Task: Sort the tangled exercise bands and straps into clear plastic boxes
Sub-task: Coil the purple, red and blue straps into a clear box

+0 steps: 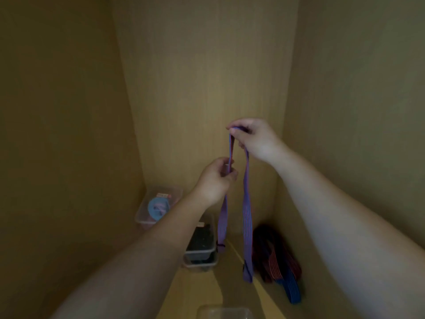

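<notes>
Both hands hold a purple strap up inside a wooden cabinet.

Head view: the purple strap is a flat woven band with thin reddish lengthwise stripes, folded over at the top so two lengths hang down, each ending in a dark stitched tip. The right hand pinches the fold between thumb and fingers; the left hand, lower, is closed around the left length. Below the strap on the smooth tan cabinet floor, a clear plastic box holds dark items. Left of the strap and further back, another clear box holds a light blue coiled band. Right of the strap lies a tangled pile of straps, dark red, orange-striped and blue. A third clear box rim shows below the strap at the bottom edge, blurred.
</notes>
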`<state>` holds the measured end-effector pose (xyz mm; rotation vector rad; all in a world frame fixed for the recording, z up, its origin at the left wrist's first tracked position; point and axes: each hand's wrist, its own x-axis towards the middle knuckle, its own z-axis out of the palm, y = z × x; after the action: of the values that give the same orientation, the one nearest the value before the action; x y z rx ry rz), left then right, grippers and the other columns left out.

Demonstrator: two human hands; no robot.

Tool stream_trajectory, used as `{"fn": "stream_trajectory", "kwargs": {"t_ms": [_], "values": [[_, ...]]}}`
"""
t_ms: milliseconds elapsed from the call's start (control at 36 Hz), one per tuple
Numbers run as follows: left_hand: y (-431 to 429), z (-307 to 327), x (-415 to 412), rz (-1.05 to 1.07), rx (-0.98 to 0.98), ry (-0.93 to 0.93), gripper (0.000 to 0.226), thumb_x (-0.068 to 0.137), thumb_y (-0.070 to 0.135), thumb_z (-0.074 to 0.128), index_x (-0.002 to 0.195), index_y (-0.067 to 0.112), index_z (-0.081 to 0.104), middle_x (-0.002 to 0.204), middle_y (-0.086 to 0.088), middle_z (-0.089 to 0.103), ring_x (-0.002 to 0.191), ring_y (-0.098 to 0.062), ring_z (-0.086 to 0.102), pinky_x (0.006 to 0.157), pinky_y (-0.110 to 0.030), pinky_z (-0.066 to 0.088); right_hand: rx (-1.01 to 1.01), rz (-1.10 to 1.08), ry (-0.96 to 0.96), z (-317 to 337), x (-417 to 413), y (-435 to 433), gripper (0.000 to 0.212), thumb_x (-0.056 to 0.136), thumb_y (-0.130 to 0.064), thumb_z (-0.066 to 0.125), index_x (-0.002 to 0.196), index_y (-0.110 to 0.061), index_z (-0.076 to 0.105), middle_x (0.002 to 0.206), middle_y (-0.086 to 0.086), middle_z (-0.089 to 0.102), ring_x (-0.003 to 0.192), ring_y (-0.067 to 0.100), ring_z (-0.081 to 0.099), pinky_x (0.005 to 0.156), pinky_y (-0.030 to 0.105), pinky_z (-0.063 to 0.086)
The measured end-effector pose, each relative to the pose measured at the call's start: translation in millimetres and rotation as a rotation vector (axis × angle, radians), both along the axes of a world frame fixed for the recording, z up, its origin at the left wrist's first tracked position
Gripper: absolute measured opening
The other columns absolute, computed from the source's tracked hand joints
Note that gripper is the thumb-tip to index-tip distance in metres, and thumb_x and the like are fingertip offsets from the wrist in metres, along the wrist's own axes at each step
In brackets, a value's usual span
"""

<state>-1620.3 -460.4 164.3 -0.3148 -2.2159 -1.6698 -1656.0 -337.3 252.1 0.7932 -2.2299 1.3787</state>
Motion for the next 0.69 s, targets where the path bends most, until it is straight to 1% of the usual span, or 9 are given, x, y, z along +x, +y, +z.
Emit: {"fn": "stream_trajectory", "kwargs": {"t_ms": [56,83,139,222,389,500,583,639,694], "values": [[-3,-1,0,0.005,-0.001,-0.002,0.026,0.095,0.000,0.051,0.090,0.025,0.054,0.073,-0.001,0.057,0.068,-0.020,0.056,0.073,-0.032,0.045,0.004,0.002,0.043,6,1,1,0.015,0.094,-0.007,0.057,0.103,-0.006,0.068,0.053,-0.020,0.055,0.048,-0.013,0.049,0.055,0.005,0.035],[-5,-2,3,0.017,-0.005,0.001,0.028,0.096,-0.001,0.047,0.089,0.025,0.054,0.070,-0.002,0.056,0.064,-0.017,0.055,0.070,-0.031,0.045,-0.002,-0.007,0.069,8,1,1,0.015,0.094,-0.008,0.057,0.103,-0.006,0.069,0.061,-0.019,0.057,0.054,-0.014,0.050,0.058,0.006,0.035],[-9,-6,7,0.031,-0.007,-0.004,0.028,0.098,0.000,0.044,0.088,0.024,0.055,0.066,-0.003,0.053,0.058,-0.014,0.051,0.065,-0.029,0.043,-0.045,-0.047,0.111,11,0,4,0.016,0.094,-0.010,0.058,0.103,-0.004,0.070,0.078,-0.005,0.062,0.066,-0.006,0.052,0.063,0.009,0.035],[-20,-18,14,0.024,-0.019,-0.042,0.023,0.099,0.005,0.046,0.086,0.022,0.056,0.060,-0.002,0.051,0.055,-0.016,0.049,0.062,-0.031,0.041,-0.148,-0.111,0.137,17,-5,9,0.018,0.094,-0.011,0.058,0.103,-0.001,0.070,0.086,0.003,0.062,0.075,0.007,0.052,0.065,0.006,0.036],[-44,-47,29,-0.003,0.042,-0.212,0.019,0.095,0.027,0.057,0.078,0.020,0.056,0.052,0.007,0.039,0.048,-0.013,0.038,0.052,-0.029,0.032,-0.245,-0.188,0.149,26,-10,19,0.018,0.095,-0.011,0.054,0.100,-0.002,0.070,0.071,-0.005,0.056,0.063,0.003,0.047,0.060,0.009,0.034],[-50,-38,33,-0.006,0.230,-0.175,0.016,0.094,0.012,0.056,0.080,0.019,0.051,0.054,0.009,0.037,0.049,-0.007,0.032,0.046,-0.022,0.025,-0.179,-0.195,0.092,14,-16,17,0.020,0.097,-0.015,0.052,0.101,-0.005,0.069,0.066,-0.007,0.051,0.056,0.002,0.040,0.054,0.017,0.032],[-51,-16,35,-0.161,0.479,-0.197,0.008,0.072,0.013,0.053,0.078,0.014,0.047,0.057,0.005,0.036,0.046,-0.007,0.032,0.045,-0.021,0.022,-0.068,-0.187,0.057,3,-18,16,0.021,0.099,-0.017,0.049,0.099,-0.009,0.068,0.075,0.006,0.057,0.055,0.005,0.040,0.053,0.022,0.031],[-53,0,37,-0.195,0.579,-0.231,0.007,0.072,0.011,0.047,0.079,0.012,0.047,0.062,0.001,0.034,0.047,-0.008,0.031,0.047,-0.022,0.020,0.016,-0.179,0.006,-6,-18,18,0.023,0.099,-0.016,0.048,0.081,-0.017,0.062,0.068,0.006,0.053,0.052,0.010,0.039,0.051,0.027,0.030],[-54,14,36,-0.173,0.562,-0.232,0.013,0.083,0.004,0.036,0.082,0.011,0.048,0.066,-0.001,0.031,0.049,-0.009,0.030,0.048,-0.022,0.020,0.070,-0.153,-0.066,-19,-20,19,0.032,0.098,-0.014,0.049,0.067,-0.021,0.052,0.058,0.002,0.045,0.047,0.012,0.038,0.049,0.028,0.027]]}}
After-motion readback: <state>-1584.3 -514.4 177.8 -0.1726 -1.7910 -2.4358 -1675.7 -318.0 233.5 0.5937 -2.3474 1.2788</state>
